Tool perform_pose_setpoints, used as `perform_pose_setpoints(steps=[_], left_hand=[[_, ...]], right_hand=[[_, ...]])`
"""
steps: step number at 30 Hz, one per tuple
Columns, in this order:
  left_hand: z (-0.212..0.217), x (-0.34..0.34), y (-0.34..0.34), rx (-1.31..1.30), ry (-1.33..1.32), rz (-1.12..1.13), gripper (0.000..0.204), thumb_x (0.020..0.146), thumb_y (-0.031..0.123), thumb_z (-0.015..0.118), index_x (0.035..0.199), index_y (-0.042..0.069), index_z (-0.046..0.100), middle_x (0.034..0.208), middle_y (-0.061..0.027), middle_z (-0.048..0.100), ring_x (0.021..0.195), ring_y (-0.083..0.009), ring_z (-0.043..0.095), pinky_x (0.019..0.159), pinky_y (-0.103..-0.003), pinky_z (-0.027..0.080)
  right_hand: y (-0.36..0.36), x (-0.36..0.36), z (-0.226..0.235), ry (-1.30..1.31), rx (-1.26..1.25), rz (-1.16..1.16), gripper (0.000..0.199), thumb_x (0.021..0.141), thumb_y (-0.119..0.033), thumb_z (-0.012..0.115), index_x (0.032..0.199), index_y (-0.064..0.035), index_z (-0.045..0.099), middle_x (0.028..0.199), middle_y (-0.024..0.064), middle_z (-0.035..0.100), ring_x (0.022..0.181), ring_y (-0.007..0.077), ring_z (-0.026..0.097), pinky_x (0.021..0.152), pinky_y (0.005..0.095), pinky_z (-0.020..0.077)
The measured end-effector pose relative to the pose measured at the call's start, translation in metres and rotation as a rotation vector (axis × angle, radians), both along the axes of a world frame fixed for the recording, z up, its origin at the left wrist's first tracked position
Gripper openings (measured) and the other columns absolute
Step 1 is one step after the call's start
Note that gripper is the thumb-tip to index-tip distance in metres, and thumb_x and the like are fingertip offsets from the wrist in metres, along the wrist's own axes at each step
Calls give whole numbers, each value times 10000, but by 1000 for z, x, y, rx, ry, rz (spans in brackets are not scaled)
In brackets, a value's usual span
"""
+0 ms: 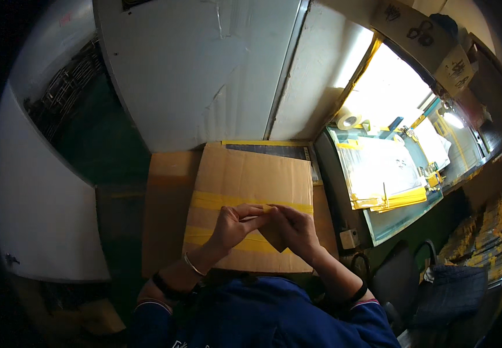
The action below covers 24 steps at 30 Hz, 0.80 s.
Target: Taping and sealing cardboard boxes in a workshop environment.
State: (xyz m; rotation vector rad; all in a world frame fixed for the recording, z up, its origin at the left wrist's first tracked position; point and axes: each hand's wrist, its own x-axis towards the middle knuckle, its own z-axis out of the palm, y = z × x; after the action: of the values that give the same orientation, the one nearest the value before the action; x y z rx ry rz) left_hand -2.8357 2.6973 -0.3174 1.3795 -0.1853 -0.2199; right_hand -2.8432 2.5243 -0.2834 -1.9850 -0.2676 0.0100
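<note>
My left hand point(235, 225) and my right hand point(298, 230) meet fingertip to fingertip over a cardboard box point(256, 174) with bands of yellow tape across it. Both are closed in a pinch. A small flat brown piece point(273, 236), which looks like card, hangs from my right fingers, its lower end pointed. A bit of yellow shows at the fingertips, where my left thumb and forefinger press together. Whether that yellow is part of the brown piece I cannot tell.
Larger brown board point(169, 214) lies under the box. To the right, a glass-topped table point(378, 232) carries papers, yellow-edged sheets and a tape roll point(348, 120) under bright light. A chair with a dark bag point(451, 290) stands at lower right. A grey panel point(198, 69) rises behind.
</note>
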Motion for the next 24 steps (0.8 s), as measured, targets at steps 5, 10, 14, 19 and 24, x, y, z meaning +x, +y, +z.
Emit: perform_pose_setpoints(steps=[5,10,14,19,24], left_hand=[[-48,11,32,-44,145,69,178,883,85,601,1032,10,665,952,-49,676,823,-134,633,709,-265,522],[-91,24,143,-210,425,204,202,907,83,521,1087,54,609,1050,-66,612,963,-191,598,764,-313,530],[-120,0,190,-87,731,257,168,916,78,520,1045,77,629,1011,-64,632,954,-210,616,766,-378,553],[-146,-9,187,-119,823,151,128,892,55,580,1004,86,633,938,-51,648,899,-185,641,732,-373,566],[-140,-17,198,-91,806,87,92,882,77,601,971,82,629,946,-43,646,901,-175,638,759,-384,556]], right_hand=[[-58,22,-54,-39,149,68,504,961,-176,521,1416,-88,322,972,136,662,924,195,642,814,320,505],[-150,15,-145,478,-227,-401,851,816,-409,692,1430,-32,238,1321,291,452,1195,350,505,971,410,421],[-170,-13,-187,871,69,-387,830,821,-409,699,1412,-12,272,1296,178,488,1148,266,510,942,372,423],[-144,-15,-197,695,230,-328,793,804,-458,698,1370,-20,358,1263,173,521,1161,271,514,971,367,407],[-143,-35,-184,880,123,-397,780,807,-513,667,1337,-10,393,1222,155,544,1120,251,529,938,363,420]])
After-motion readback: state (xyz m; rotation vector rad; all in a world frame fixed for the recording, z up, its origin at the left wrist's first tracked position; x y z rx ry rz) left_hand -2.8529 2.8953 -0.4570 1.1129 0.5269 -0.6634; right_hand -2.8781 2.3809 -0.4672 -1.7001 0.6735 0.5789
